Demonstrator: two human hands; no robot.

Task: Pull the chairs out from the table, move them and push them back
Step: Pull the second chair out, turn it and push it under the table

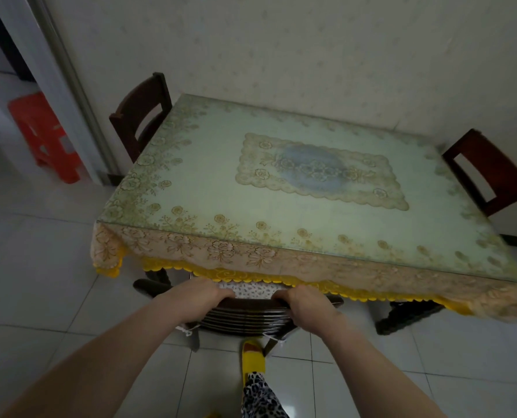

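A dark wooden chair (248, 316) stands at the near side of the table (191, 203), its seat tucked under the hanging yellow-edged cloth. My left hand (200, 292) and my right hand (304, 301) both grip the top rail of its backrest, one at each end. A patterned seat cushion (251, 289) shows between my hands. A second dark chair (141, 116) sits at the table's left side. A third (489, 170) sits at the right side. Both are pushed in.
The table's far edge is against a pale wall. A red plastic stool (44, 137) stands beyond a doorway at the left. My foot in a yellow slipper (252, 357) rests on the white tiled floor just behind the near chair.
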